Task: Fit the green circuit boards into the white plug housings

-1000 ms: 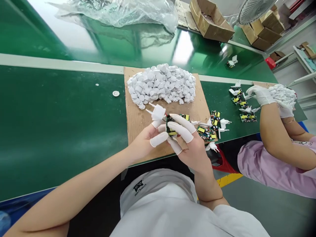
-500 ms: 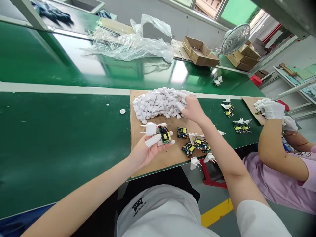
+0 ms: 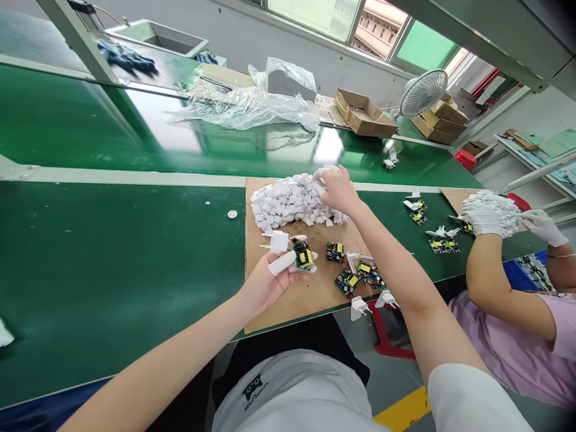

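My left hand (image 3: 265, 276), with white finger cots, holds a circuit board (image 3: 303, 254) carrying yellow and black components. A white plug part (image 3: 278, 242) with two pins sits beside the board at the same hand; a wire or joint between them cannot be made out. At the upper right of a heap of small white plastic pieces (image 3: 288, 201) is my right hand (image 3: 335, 189). Its covered fingers are bent together among the pieces, and whatever lies between them blends into the heap. Several circuit boards (image 3: 346, 282) and white plug parts (image 3: 359, 308) lie right of my left hand.
A brown board (image 3: 279, 309) lies under the heap on the green bench (image 3: 135, 270). One white round piece (image 3: 232, 214) lies to its left. At right, a co-worker's gloved hands (image 3: 486, 217) are at another white heap. Plastic sheeting (image 3: 243, 102), a carton (image 3: 364, 114) and a fan (image 3: 423, 93) stand behind.
The view has tilted up slightly, so the bench appears lower. My right hand has shifted a little left over the heap. The co-worker's hands have moved apart.
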`<action>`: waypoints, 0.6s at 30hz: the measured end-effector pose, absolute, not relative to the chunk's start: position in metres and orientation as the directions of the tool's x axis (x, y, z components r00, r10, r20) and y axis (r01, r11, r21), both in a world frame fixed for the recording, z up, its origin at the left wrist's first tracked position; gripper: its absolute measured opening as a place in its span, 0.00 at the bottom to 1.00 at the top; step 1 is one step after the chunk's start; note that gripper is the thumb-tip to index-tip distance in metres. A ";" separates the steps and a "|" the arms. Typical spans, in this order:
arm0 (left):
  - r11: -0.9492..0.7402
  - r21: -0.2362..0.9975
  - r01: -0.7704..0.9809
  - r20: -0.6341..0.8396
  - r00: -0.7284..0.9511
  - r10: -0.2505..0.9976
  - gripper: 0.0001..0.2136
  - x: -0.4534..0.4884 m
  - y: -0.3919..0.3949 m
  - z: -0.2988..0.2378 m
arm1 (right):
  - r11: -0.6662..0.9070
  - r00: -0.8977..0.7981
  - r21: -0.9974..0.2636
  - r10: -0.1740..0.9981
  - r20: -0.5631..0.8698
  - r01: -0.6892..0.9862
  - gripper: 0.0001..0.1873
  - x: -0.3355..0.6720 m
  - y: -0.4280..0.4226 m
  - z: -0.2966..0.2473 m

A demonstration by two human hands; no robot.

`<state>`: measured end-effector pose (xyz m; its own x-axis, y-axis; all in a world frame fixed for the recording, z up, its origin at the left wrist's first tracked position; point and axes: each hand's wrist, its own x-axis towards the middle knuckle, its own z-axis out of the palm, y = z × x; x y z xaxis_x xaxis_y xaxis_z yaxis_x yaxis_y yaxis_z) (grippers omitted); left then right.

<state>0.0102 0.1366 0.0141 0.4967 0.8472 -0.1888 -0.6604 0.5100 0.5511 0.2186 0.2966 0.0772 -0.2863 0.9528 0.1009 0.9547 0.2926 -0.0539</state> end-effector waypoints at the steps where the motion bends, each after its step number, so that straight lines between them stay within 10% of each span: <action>1: 0.515 0.540 -0.666 -0.187 0.501 0.845 0.16 0.010 0.136 0.015 | 0.292 -0.286 -0.046 0.952 0.111 0.955 0.23 0.219 0.294 0.078; 7: 0.488 0.562 -0.668 -0.139 0.505 0.852 0.17 0.009 0.136 0.014 | 0.263 -0.248 -0.059 0.951 0.183 0.963 0.23 0.220 0.276 0.086; 13: 0.462 0.617 -0.637 -0.176 0.461 0.870 0.20 0.009 0.134 0.011 | 0.595 -0.366 -0.542 0.799 0.477 0.594 0.05 0.215 0.176 0.103; 18: 0.409 0.694 -0.593 -0.193 0.394 0.899 0.26 0.013 0.131 0.012 | 0.668 -0.311 -0.353 0.664 0.680 0.655 0.07 0.188 0.097 0.081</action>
